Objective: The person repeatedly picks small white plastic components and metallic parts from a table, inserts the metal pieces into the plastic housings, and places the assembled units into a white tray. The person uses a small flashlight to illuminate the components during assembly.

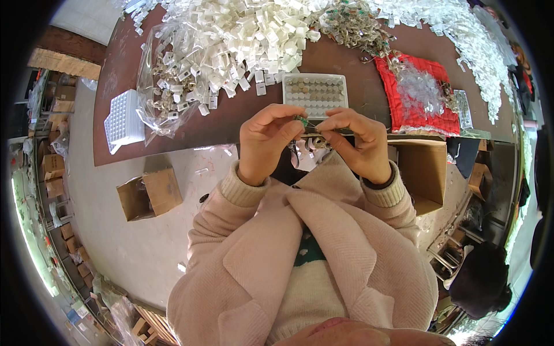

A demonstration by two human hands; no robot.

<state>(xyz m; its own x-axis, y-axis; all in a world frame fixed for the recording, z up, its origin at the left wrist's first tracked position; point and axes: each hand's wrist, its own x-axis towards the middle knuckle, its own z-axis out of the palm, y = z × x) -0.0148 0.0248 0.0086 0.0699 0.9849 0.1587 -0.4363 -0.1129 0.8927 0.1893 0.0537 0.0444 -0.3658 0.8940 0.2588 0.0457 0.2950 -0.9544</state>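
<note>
A clear plastic bag point(158, 92) of small parts slumps open on the brown tabletop point(346, 63), left of a white compartment tray point(315, 92). On the floor below, an open brown cardboard box point(149, 195) sits at left, another cardboard box point(426, 173) at right.

Two grid trays: one point(315, 92) filled, on the surface point(346, 63); one white point(123, 118), left of it. Two open cardboard boxes point(149, 194) point(424, 173) below the surface. One red quilted pad point(418, 95), right of the filled tray.

A tiny green part point(300, 120), seemingly wired, sits pinched between both hands' fingertips above the table edge.
</note>
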